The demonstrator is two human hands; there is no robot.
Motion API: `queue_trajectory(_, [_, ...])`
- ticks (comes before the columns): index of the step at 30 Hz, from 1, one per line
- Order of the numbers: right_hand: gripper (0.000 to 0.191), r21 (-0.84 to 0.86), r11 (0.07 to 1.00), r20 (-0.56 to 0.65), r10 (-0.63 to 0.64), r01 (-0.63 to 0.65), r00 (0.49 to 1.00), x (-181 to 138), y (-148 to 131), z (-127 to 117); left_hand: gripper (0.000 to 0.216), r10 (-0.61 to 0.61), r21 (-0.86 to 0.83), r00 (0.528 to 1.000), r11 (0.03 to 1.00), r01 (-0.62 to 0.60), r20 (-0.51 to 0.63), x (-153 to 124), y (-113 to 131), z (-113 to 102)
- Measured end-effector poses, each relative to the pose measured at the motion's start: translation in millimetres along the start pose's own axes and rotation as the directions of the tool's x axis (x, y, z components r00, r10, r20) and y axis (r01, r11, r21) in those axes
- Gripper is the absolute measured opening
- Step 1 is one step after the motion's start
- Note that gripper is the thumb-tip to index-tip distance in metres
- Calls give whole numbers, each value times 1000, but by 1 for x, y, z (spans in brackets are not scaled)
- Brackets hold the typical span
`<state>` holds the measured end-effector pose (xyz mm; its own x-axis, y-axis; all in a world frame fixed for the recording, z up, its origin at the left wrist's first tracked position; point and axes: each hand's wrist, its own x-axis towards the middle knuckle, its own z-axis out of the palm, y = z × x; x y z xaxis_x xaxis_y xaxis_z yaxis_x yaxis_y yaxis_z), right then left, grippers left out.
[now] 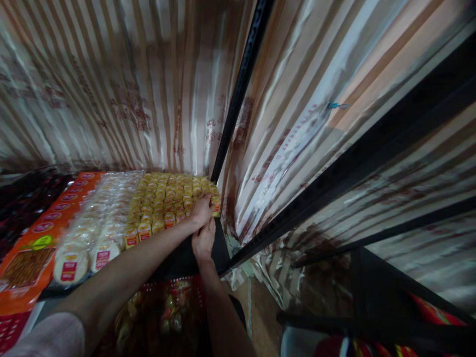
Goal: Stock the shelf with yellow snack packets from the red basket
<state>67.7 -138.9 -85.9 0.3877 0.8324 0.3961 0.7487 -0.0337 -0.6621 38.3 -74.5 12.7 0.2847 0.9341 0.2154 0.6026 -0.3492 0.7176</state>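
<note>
My left hand [203,211] reaches across to the front right corner of the block of small yellow snack packets [161,198]. Its fingers curl against an end packet [215,207] with a red and white label. Just below it, my right hand [204,240] has its fingers bent close together, up against the left hand. What the right fingers hold, if anything, is hidden. The packets stand in tight rows on a black shelf [219,243].
Left of the yellow packets lie rows of white round packs [72,260] and an orange snack bag [52,218]. A red basket [197,290] with wrapped goods sits below. Black metal posts [241,89] rise at the right, before draped striped sheeting [156,89].
</note>
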Motion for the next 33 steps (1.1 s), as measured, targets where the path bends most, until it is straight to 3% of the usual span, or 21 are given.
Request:
queue_trajectory(9, [37,-52,993,-96,99,-104,990,-7,-3,-22,29,33,135,998,990,-41,58,7,1,8])
queue_trajectory(14, [44,40,998,-126,50,-45,991,-3,6,-31,27,53,199,995,978,-68,83,4,-1,14])
queue_trajectory(25, [55,-8,999,-18,-31,31,999,8,24,-17,31,174,361,984,916,-176,38,4,-14,25])
queue_trajectory(29, [56,-36,999,-22,-23,22,999,8,25,-15,27,202,376,979,905,-200,36,0,-12,17])
queue_trajectory(33, [55,-63,998,-25,-31,29,999,8,22,-16,25,185,363,980,920,-146,-75,-6,-14,0])
